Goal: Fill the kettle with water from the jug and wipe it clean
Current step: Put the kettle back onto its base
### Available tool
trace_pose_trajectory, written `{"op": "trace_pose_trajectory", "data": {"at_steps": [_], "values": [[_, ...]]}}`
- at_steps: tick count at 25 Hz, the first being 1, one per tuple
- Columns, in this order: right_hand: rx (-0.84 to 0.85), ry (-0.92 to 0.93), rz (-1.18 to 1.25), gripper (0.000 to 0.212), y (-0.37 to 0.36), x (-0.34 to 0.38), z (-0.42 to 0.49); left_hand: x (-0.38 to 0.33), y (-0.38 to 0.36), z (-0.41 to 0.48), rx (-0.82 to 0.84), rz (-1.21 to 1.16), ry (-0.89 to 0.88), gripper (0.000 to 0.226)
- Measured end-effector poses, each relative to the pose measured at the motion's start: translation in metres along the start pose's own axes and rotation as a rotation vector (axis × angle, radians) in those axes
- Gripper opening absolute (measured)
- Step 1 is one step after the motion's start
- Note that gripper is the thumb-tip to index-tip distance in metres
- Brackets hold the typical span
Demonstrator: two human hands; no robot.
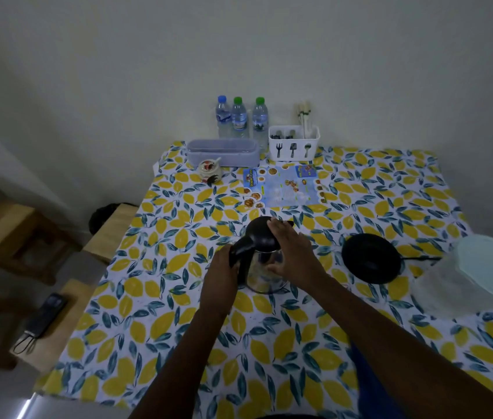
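Note:
A steel kettle (265, 275) with a black lid and black handle stands upright in the middle of the lemon-print table (178, 313). My left hand (221, 276) is closed around the handle on the kettle's left side. My right hand (292, 249) lies over the lid and the kettle's right side, fingers on the lid and thumb against the steel wall. The kettle's round black base (370, 258) lies to the right, with its cord running off to the right. A translucent jug with a pale blue lid (490, 267) stands at the table's right edge.
At the far edge by the wall stand three water bottles (239, 117), a lavender box (222, 152), a white cutlery caddy (293, 143), a small ceramic pot (210, 170) and a menu sheet (283, 186). Wooden stools (109, 231) stand left of the table. A blue cloth (369, 385) lies by my right forearm.

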State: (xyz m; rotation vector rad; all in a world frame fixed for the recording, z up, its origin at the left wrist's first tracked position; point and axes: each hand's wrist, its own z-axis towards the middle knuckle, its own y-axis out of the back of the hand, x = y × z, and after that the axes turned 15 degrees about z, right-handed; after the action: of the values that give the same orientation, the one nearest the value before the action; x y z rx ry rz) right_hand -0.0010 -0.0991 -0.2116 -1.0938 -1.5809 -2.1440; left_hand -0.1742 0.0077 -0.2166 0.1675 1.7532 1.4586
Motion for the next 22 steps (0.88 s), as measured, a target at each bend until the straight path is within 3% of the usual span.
{"op": "trace_pose_trajectory", "data": {"at_steps": [2, 5, 14, 22], "values": [[-0.018, -0.020, 0.132, 0.106, -0.003, 0.001, 0.000, 0.003, 0.001, 0.003, 0.026, -0.026, 0.040, 0.016], [-0.074, -0.088, 0.247, 0.104, -0.001, 0.006, -0.008, 0.002, 0.001, 0.004, 0.014, -0.008, -0.038, 0.013], [-0.462, -0.198, 0.189, 0.095, 0.094, -0.032, -0.053, -0.116, -0.021, 0.059, 0.118, -0.002, -0.420, 0.018], [-0.627, -0.377, 0.129, 0.094, 0.158, -0.092, -0.076, -0.212, -0.086, 0.095, 0.294, 0.000, -0.456, 0.018]]}}
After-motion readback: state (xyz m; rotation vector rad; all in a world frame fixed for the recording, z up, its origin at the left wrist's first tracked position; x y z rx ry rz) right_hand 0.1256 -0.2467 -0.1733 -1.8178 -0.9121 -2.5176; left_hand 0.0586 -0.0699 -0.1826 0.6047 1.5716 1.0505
